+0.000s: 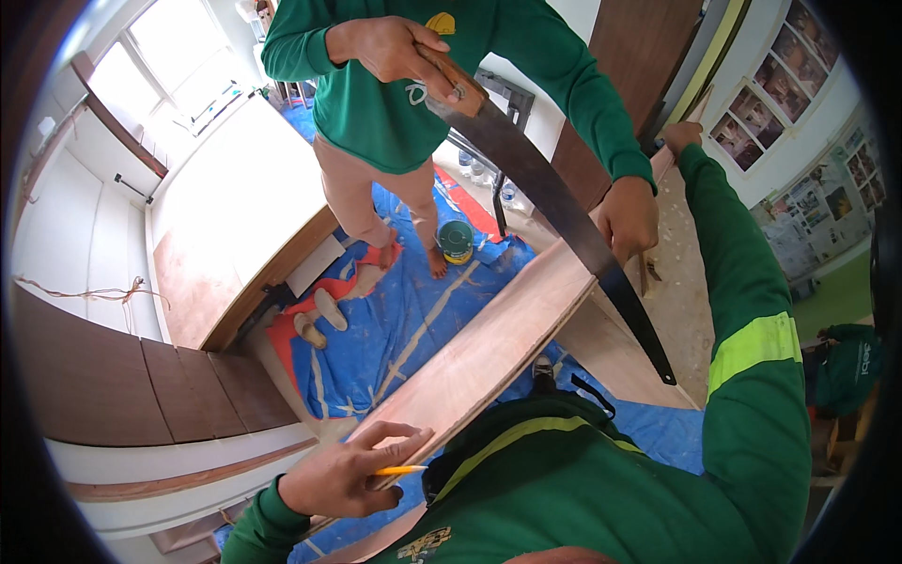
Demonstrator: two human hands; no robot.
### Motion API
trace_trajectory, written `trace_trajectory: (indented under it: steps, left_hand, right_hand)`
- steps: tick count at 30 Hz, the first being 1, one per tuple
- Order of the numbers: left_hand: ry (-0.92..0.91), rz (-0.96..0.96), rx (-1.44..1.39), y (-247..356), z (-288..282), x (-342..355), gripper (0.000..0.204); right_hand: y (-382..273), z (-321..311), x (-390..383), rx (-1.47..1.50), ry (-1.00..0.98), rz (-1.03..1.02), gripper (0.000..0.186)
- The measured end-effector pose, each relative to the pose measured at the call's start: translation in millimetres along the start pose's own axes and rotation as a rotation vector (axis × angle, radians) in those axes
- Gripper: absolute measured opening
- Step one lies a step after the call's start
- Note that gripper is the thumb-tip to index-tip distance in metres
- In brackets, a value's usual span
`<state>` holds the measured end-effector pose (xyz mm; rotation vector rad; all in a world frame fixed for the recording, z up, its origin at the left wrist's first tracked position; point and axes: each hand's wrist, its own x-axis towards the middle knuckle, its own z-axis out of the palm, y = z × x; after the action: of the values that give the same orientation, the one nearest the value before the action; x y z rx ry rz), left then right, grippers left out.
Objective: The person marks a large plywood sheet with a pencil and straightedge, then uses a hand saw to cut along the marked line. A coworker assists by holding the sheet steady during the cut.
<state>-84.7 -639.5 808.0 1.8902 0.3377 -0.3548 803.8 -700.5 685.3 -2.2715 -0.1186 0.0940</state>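
Observation:
A long plywood board [470, 348] slants from the lower left toward the upper right. My left hand [348, 465] grips its near edge, with a yellow pencil [399, 469] held between the fingers and pointing right. My right arm stretches far out, and my right hand [681, 139] is closed around the board's far end, partly hidden. Across the board lies a handsaw [536, 179] with a wooden handle, its tip reaching down to the right. A co-worker in green holds the saw's handle in one hand [395, 49]; their other hand [628, 218] presses on the board beside the blade.
Blue sheeting [413, 320] covers the floor, with a small green-lidded tub [456, 242] and a pair of shoes [319, 317] on it. A large pale panel [235, 202] stands left. Another plywood sheet [620, 352] lies below the saw. A further person [846, 367] is at far right.

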Motion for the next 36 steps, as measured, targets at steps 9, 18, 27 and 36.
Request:
trace_trajectory:
  steps: [9, 18, 27, 36]
  left_hand:
    - [0.034, -0.004, 0.056, 5.0, -2.5, -2.9, 0.089]
    - [0.038, 0.028, 0.052, 0.5, -1.5, -3.7, 0.088]
    - [0.046, 0.018, 0.031, 1.2, -4.6, -3.1, 0.086]
    - [0.063, -0.028, 0.056, 4.6, -4.2, 1.4, 0.088]
  right_hand:
    - [-29.8, -15.7, -62.3, 0.153, -0.025, 0.060, 0.098]
    - [-35.0, -15.2, -69.6, 0.082, -0.005, 0.029, 0.099]
    - [-8.6, -6.6, -26.8, -0.076, -0.041, -0.003, 0.094]
    - [-12.4, -17.1, -4.9, -0.041, -0.179, 0.001, 0.077]
